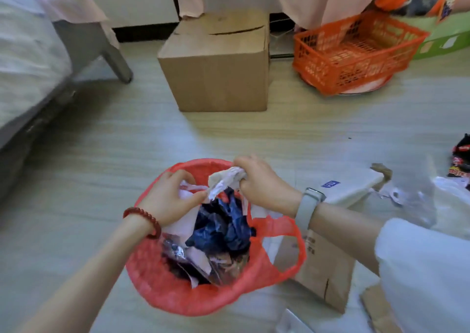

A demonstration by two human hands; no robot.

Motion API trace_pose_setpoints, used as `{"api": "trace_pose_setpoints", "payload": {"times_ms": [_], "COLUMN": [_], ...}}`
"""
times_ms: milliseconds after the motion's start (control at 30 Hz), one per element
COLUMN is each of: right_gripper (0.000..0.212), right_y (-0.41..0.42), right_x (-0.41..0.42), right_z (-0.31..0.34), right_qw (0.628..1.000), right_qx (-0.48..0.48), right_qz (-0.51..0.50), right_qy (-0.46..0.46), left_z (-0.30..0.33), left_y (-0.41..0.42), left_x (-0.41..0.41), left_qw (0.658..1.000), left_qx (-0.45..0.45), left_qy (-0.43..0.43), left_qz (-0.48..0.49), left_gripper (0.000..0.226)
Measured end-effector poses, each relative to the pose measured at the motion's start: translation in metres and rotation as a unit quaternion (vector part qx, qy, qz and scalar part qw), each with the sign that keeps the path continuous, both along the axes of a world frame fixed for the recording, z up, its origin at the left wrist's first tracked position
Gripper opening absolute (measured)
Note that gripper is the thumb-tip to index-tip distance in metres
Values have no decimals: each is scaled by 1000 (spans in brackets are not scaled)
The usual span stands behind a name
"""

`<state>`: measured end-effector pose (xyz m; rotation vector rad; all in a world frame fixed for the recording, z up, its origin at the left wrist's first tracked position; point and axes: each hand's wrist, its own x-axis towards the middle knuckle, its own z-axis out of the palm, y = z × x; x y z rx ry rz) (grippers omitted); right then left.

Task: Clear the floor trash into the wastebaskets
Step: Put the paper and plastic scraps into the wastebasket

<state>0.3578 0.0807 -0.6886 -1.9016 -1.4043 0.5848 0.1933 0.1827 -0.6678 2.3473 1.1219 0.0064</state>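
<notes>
- The right hand [262,182] has a tight grip on a crumpled white paper wad [226,181]. The fingers curl round it, most likely so it cannot fall back onto the floor.
- The left hand [169,200] pinches the other end of the same wad, or a white scrap next to it; the picture is too soft there to tell which. Its grip is narrow, with thumb and fingers close together.
- Both hands hang right over the open mouth of the red bag [162,287], so the wad can drop straight in.
- The red bag lines a wastebasket that sits on the floor [101,154] just in front of the person. It is close, so there is no long reach.
- Inside the bag there is already a dark blue plastic bag [223,227], some shiny wrappers and white paper. It looks quite full, so the wad may need a push down.
- One red bag handle [287,246] flops out to the right side, out of the way.
- More trash still lies on the floor to the right: a flat brown cardboard piece [323,274], a white box [353,186] and clear plastic [417,200]. The job looks only partly done.
- Farther off stand a brown cardboard box [216,73], an orange basket [356,52] and a bed [28,60].
</notes>
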Motion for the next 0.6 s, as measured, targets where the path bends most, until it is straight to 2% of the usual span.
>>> {"api": "trace_pose_setpoints", "payload": {"times_ms": [100, 200, 300, 400, 600], "right_gripper": [36, 48, 59, 46, 28], "right_y": [26, 44, 53, 44, -13], "right_x": [-30, -40, -36, -26, 34], "right_z": [-17, -18, -8, 4, 28], "right_qw": [997, 995, 987, 986, 995], "right_qx": [-78, -92, -135, -139, -78], "right_qz": [0, 23, 89, 92, -39], "right_qy": [10, 26, -10, -10, 57], "left_z": [-12, -13, -10, -9, -8], "left_y": [15, 27, 29, 18, -27], "left_x": [-31, -43, -42, -30, 41], "left_qw": [999, 994, 991, 986, 974], "left_qx": [-19, 40, 80, 92, 87], "left_qy": [10, -52, -89, -133, -199], "left_qz": [43, 89, 60, 37, -69], "left_gripper": [59, 55, 47, 37, 27]}}
